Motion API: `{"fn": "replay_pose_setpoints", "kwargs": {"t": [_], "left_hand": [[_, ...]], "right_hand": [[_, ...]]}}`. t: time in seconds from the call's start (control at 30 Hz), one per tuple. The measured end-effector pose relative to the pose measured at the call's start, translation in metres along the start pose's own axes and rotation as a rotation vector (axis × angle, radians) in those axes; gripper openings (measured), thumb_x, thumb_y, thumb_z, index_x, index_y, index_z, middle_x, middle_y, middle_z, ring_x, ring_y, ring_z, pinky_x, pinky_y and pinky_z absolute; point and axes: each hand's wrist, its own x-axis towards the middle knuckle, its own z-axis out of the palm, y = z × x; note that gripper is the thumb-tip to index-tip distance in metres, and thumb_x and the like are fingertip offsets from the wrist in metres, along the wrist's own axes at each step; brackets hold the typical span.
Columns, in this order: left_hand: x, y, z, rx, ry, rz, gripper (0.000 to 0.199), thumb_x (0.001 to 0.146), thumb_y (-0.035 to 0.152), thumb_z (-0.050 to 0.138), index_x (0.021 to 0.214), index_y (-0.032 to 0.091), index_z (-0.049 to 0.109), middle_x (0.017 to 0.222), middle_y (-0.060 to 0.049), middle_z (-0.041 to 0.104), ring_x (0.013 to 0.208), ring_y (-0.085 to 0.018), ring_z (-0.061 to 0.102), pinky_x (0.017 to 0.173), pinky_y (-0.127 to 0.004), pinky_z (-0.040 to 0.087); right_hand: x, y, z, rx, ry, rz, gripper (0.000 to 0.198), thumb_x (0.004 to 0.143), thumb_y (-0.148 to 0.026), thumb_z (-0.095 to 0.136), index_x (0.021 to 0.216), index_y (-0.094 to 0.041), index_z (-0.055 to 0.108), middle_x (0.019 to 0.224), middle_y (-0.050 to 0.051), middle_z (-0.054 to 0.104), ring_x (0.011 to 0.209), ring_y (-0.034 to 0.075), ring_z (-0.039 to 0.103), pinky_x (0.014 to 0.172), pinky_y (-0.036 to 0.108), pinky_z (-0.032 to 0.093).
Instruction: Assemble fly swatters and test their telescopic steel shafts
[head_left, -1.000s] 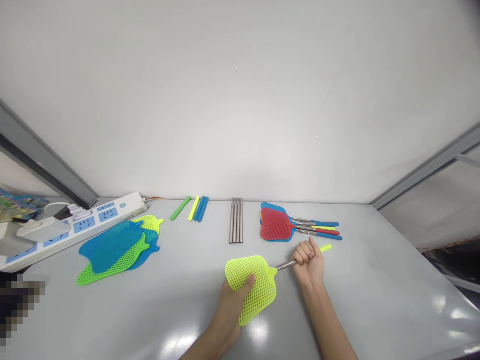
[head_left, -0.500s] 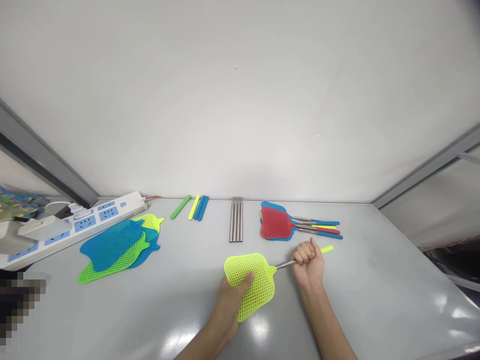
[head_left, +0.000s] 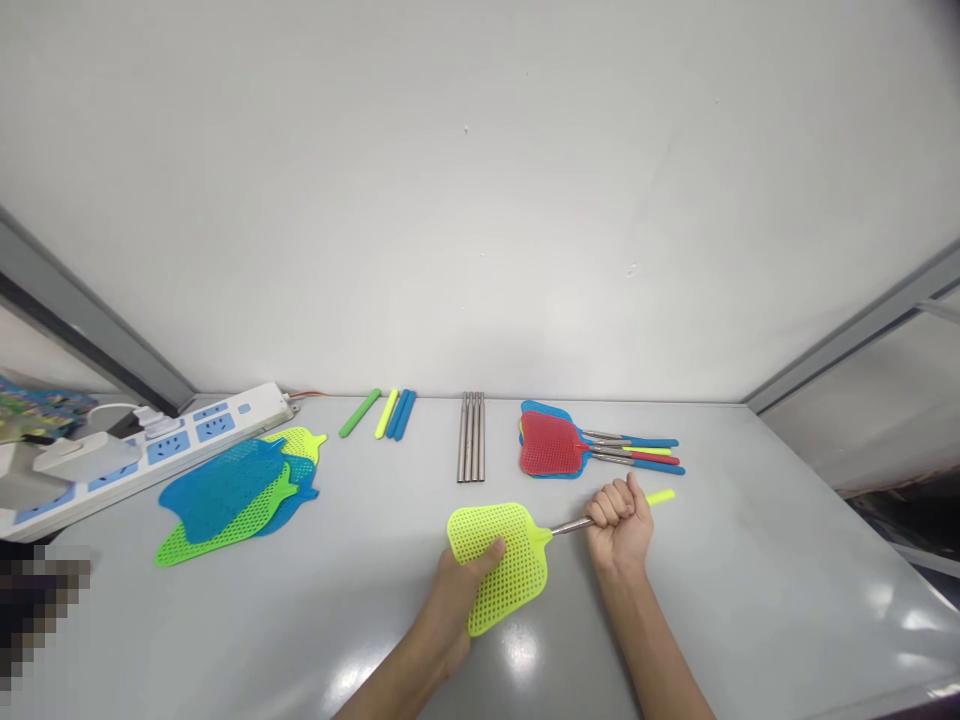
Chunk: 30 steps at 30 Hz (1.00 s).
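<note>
The left hand (head_left: 457, 590) pinches the yellow swatter (head_left: 517, 570) by its flat head, with the thumb on top and the fingers mostly hidden below. The swatter is above the front middle of the table (head_left: 322, 620). Too hard a squeeze could bend the thin head, and too weak a hold could let it twist. Next comes the metal rod (head_left: 571, 526), which could slip or turn if it fits loosely. The right hand (head_left: 619, 520) makes a fist around the handle, and the yellow grip (head_left: 662, 496) pokes out past it — I can't tell how the parts join inside.

Now what things look made of, from the left. The power strip (head_left: 259, 405) is a long, hard, white box. The loose heads (head_left: 221, 495) are thin and bendy-looking, full of tiny holes. The colored sticks (head_left: 360, 413) look smooth, with round ends. The metal tubes (head_left: 471, 440) are straight and shiny. The swatter pile (head_left: 551, 445) has a red, holey square on top.
</note>
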Motion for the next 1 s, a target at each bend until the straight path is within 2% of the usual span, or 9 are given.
{"fn": "replay_pose_setpoints", "kwargs": {"t": [0.27, 0.5, 0.67, 1.0], "left_hand": [[-0.005, 0.010, 0.009, 0.003, 0.090, -0.035, 0.032, 0.066, 0.027, 0.059, 0.094, 0.011, 0.055, 0.095, -0.015, 0.059, 0.081, -0.024, 0.059, 0.071, -0.035, 0.046], [-0.001, 0.010, 0.003, 0.006, 0.068, -0.030, 0.035, 0.064, 0.026, 0.061, 0.096, 0.011, 0.054, 0.097, -0.014, 0.059, 0.083, -0.025, 0.058, 0.072, -0.037, 0.046], [0.006, 0.008, -0.011, -0.020, -0.049, -0.020, 0.041, 0.063, 0.028, 0.062, 0.100, 0.012, 0.053, 0.099, -0.014, 0.059, 0.087, -0.025, 0.056, 0.076, -0.037, 0.045], [0.006, 0.006, -0.008, -0.007, -0.049, -0.021, 0.042, 0.064, 0.029, 0.061, 0.101, 0.013, 0.052, 0.102, -0.014, 0.057, 0.088, -0.025, 0.056, 0.077, -0.038, 0.044]], "right_hand": [[-0.004, 0.011, 0.005, -0.006, 0.029, 0.018, 0.040, 0.079, -0.027, 0.040, 0.051, -0.019, 0.011, 0.042, -0.009, 0.009, 0.035, 0.006, 0.006, 0.031, 0.022, 0.009], [-0.008, 0.015, 0.007, 0.015, 0.064, 0.016, 0.041, 0.078, -0.027, 0.042, 0.051, -0.018, 0.011, 0.042, -0.008, 0.009, 0.035, 0.006, 0.006, 0.031, 0.022, 0.009], [-0.009, 0.018, 0.007, 0.017, 0.070, -0.002, 0.040, 0.078, -0.026, 0.041, 0.051, -0.019, 0.012, 0.042, -0.009, 0.009, 0.035, 0.006, 0.006, 0.031, 0.022, 0.010], [-0.010, 0.023, 0.009, 0.029, 0.081, 0.023, 0.040, 0.077, -0.026, 0.041, 0.050, -0.019, 0.013, 0.042, -0.009, 0.009, 0.034, 0.005, 0.007, 0.031, 0.022, 0.010]]}}
